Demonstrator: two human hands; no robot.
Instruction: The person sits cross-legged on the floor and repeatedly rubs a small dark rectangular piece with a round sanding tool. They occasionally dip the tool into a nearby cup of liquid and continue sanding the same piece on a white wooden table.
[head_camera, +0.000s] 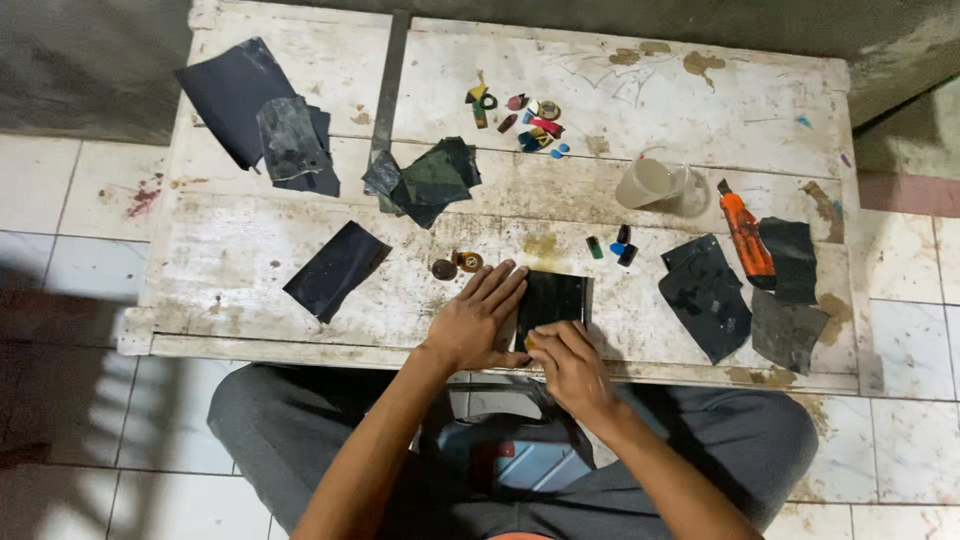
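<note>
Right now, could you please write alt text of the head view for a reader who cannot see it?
A seated person's left hand presses flat beside a dark square sheet on a worn white wooden board, while the right hand pinches a small piece against the sheet's near edge. Around lie more dark sheets, small colourful stones, a plastic cup and an orange utility knife.

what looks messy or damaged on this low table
The white table is worn, with brown stains and chipped paint. Dark abrasive sheets lie scattered, some curled and frayed. The left hand presses a dark sheet flat while the right hand works at its near edge. Nothing looks spilled.
</note>
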